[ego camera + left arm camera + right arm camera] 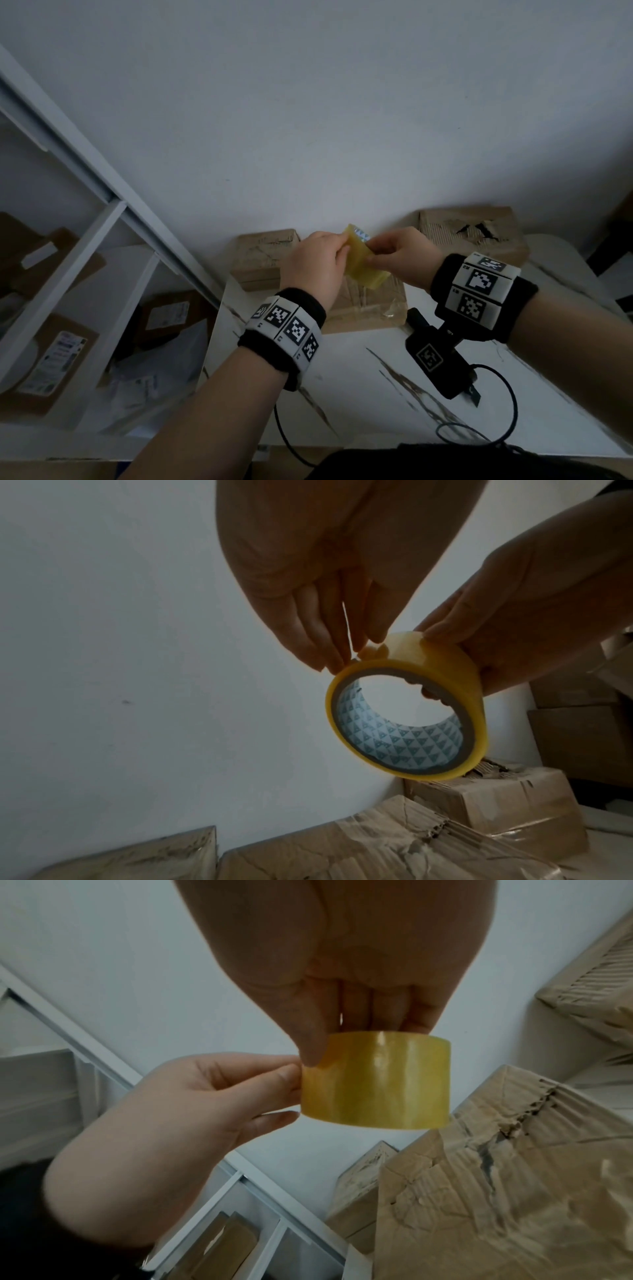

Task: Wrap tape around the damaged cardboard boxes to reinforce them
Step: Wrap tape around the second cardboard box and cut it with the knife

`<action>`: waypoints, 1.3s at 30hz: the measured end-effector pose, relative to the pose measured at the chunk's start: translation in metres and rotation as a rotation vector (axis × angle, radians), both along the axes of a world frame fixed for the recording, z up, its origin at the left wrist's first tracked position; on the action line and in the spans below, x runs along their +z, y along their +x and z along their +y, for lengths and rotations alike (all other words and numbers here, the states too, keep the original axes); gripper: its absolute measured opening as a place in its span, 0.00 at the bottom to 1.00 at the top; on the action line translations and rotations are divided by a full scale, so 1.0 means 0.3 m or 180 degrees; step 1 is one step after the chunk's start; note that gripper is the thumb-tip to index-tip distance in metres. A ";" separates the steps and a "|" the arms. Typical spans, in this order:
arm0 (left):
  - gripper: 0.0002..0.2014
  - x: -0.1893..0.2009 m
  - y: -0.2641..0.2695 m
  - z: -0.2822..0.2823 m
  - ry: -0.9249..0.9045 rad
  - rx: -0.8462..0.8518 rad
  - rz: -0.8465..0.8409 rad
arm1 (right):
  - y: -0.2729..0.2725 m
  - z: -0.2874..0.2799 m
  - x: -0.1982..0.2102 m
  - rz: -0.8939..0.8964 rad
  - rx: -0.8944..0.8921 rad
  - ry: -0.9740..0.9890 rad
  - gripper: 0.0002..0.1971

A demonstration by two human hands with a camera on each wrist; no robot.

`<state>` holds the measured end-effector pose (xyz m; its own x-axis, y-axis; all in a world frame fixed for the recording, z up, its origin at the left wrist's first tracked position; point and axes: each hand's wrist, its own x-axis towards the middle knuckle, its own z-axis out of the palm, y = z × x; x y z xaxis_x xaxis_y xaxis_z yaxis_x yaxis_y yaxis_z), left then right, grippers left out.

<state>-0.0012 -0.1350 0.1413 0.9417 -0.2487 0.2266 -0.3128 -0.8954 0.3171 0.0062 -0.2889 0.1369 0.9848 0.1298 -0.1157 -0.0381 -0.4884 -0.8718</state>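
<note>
Standing at the far left, a white shelving unit (72, 219) holds flat cardboard packets with labels. Next comes a cardboard box (263, 257) against the wall, then the left hand (315, 263), its fingertips (329, 658) straight and touching the edge of the yellow tape roll (359, 263) — raised in the air above the middle box (370, 308), whose torn top shows glossy tape. The right hand (399, 257) grips the roll from the other side, thumb on its outer face and fingers curled through the core. Farther right, a third box (479, 236) with a ripped top sits by the wall — all three boxes rest on a white marbled table (359, 383).
</note>
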 end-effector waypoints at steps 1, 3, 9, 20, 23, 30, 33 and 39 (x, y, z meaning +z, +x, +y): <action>0.15 0.004 -0.001 -0.003 0.0069 0.0027 -0.0009 | 0.001 0.004 -0.001 -0.0030 -0.0009 -0.0049 0.10; 0.14 0.010 -0.001 -0.007 0.0186 0.0083 -0.0035 | 0.002 0.007 -0.004 -0.0078 -0.0018 -0.0167 0.10; 0.11 0.014 0.005 -0.012 0.0197 0.0229 0.0001 | 0.003 0.011 -0.007 -0.0207 0.0160 -0.0480 0.09; 0.11 -0.012 0.019 0.001 0.0449 0.0162 0.0116 | 0.006 0.028 -0.013 -0.0290 0.0205 -0.0625 0.10; 0.14 -0.019 0.019 0.007 0.0063 0.0142 0.0148 | 0.008 0.027 -0.014 -0.0293 0.0173 -0.0673 0.10; 0.13 -0.040 0.035 -0.003 0.0308 -0.0008 0.0154 | 0.018 0.042 -0.028 -0.0181 0.0033 -0.1115 0.13; 0.12 -0.044 0.048 -0.009 0.0276 0.0049 0.0144 | 0.019 0.049 -0.028 -0.0187 0.0027 -0.1218 0.11; 0.08 -0.038 0.066 0.009 0.0739 -0.0103 0.0078 | 0.015 0.057 -0.003 -0.0260 0.0310 -0.1656 0.19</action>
